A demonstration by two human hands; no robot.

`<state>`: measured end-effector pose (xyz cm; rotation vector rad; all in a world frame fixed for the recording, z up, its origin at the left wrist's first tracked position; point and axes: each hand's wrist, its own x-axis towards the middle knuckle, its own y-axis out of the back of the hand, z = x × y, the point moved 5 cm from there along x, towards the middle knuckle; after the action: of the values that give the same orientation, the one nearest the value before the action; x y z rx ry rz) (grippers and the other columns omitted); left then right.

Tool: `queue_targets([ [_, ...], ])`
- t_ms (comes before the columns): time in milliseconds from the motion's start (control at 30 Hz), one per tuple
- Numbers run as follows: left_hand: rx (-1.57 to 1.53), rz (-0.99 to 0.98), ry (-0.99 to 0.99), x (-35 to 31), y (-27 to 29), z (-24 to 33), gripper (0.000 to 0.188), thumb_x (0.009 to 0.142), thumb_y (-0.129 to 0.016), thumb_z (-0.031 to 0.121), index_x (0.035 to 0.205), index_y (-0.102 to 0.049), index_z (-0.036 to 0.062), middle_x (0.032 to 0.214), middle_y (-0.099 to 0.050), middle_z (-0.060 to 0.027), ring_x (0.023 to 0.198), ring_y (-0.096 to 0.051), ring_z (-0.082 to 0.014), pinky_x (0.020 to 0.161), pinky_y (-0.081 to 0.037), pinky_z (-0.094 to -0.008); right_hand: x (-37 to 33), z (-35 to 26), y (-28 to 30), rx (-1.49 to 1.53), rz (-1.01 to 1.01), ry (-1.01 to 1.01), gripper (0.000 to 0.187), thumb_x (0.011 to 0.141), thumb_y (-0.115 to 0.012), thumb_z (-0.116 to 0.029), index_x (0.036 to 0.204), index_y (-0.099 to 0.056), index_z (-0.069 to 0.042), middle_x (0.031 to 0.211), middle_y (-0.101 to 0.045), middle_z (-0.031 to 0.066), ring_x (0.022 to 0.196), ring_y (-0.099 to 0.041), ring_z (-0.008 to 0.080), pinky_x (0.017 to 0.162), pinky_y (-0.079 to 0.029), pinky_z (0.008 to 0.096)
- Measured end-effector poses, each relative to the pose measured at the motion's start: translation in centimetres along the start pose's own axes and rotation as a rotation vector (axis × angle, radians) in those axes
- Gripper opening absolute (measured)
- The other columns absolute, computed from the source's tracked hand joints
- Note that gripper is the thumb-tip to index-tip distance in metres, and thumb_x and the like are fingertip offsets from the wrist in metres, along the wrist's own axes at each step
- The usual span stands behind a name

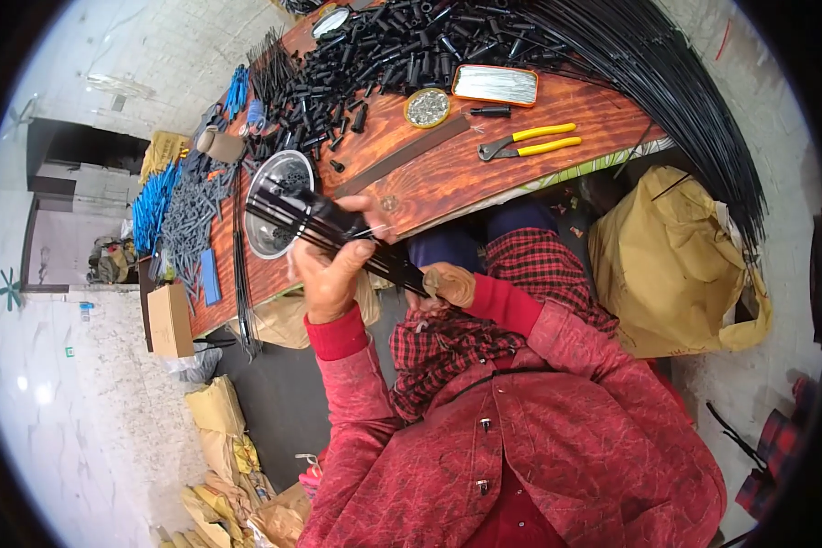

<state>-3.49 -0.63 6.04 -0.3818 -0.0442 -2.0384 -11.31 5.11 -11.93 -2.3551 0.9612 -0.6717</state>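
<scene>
A bundle of thin black rods [395, 267], like a folded umbrella frame, slants across in front of me above my lap. My left hand [331, 274] grips it near its upper end, thumb on top and fingers curled around the far side. Around the lower end my right hand [452, 285] is closed, with its fingertips partly hidden. The rods' upper tips pass over a clear round bowl [250, 205] of small dark parts at the table's near edge.
On the wooden table [447, 187] lie yellow-handled cutters [530, 143], a flat metal bar [402, 157], a tin of thin wire pieces [496, 85], a dish of small metal bits [427, 108] and piled black tubular parts [402, 46]. Long black rods [676, 82] overhang a yellow sack [662, 265] at right.
</scene>
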Motion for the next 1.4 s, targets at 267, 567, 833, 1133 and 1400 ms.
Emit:
queue_targets([
  [267,0.046,-0.003,0.077,-3.6,-1.3,-1.8,0.047,0.077,-0.076,0.012,0.115,-0.058,-0.0100,0.087,-0.066,-0.0159,0.082,-0.066,-0.0261,0.077,-0.054,-0.0376,-3.6,2.4,-1.1,0.066,0.033,-0.009,0.072,0.084,-0.055,-0.070,0.096,-0.062,0.001,0.066,-0.052,-0.0008,0.056,-0.048,0.0088,0.054,-0.041,0.0232],
  [567,0.054,0.045,0.103,-3.4,1.1,-2.9,0.045,0.077,-0.076,0.012,0.113,-0.059,-0.0096,0.091,-0.068,-0.0165,0.084,-0.067,-0.0252,0.079,-0.055,-0.0377,-2.0,-1.6,0.2,-0.089,0.215,0.062,0.068,0.089,-0.056,-0.061,0.117,-0.055,0.000,0.097,-0.062,0.0044,0.088,-0.059,0.0119,0.078,-0.047,0.0252],
  [833,0.032,0.008,0.070,-2.5,2.0,-3.4,0.042,0.079,-0.074,0.011,0.112,-0.060,-0.0088,0.093,-0.069,-0.0160,0.086,-0.066,-0.0237,0.083,-0.053,-0.0353,0.2,-7.4,-1.7,-0.319,0.415,0.105,0.058,0.089,-0.059,-0.058,0.105,-0.057,-0.003,0.084,-0.052,-0.0032,0.077,-0.046,0.0067,0.070,-0.040,0.0226],
  [1133,0.032,-0.009,0.087,-3.2,2.8,-2.8,0.040,0.079,-0.074,0.010,0.111,-0.060,-0.0078,0.097,-0.070,-0.0151,0.094,-0.067,-0.0219,0.087,-0.052,-0.0339,0.9,-7.4,-2.8,-0.421,0.514,0.151,0.051,0.091,-0.062,-0.046,0.112,-0.058,0.000,0.093,-0.059,0.0002,0.085,-0.052,0.0068,0.075,-0.044,0.0241],
  [1400,0.103,-0.015,0.093,-3.0,2.7,-2.4,0.038,0.078,-0.075,0.011,0.109,-0.062,-0.0070,0.098,-0.070,-0.0121,0.092,-0.066,-0.0192,0.086,-0.052,-0.0320,0.8,-7.9,-3.2,-0.367,0.576,0.067,0.051,0.092,-0.061,-0.038,0.124,-0.058,0.002,0.096,-0.062,0.0027,0.086,-0.054,0.0077,0.077,-0.045,0.0244],
])
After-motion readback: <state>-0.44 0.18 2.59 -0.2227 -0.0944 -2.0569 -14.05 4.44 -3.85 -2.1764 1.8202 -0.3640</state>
